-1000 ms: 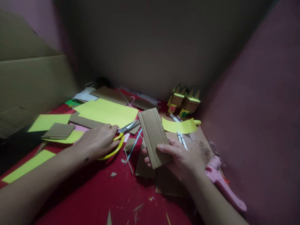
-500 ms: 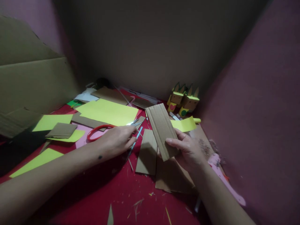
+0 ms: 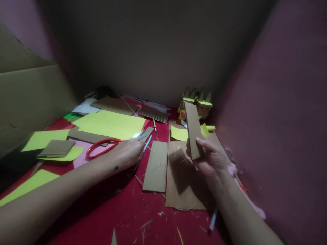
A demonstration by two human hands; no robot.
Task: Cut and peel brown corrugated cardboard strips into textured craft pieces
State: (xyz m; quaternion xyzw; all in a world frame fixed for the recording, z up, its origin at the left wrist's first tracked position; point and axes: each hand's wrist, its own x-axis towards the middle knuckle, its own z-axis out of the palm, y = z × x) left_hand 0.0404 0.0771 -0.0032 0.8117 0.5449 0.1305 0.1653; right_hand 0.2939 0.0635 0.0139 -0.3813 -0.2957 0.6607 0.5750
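Head view: right hand [image 3: 211,158] raised, cardboard piece [image 3: 192,127] pinched; left hand [image 3: 129,151] palm-down, grip unclear.

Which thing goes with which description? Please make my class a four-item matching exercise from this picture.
Things
1. Scissors loop
2. Right hand
3. Craft figures
4. Pink tool

Descriptions
A. Holding a cardboard piece
B. Lying beside the right-hand wall
C. Red
D. Standing at the back, with pointed tops

Pairs: 1-C, 2-A, 3-D, 4-B
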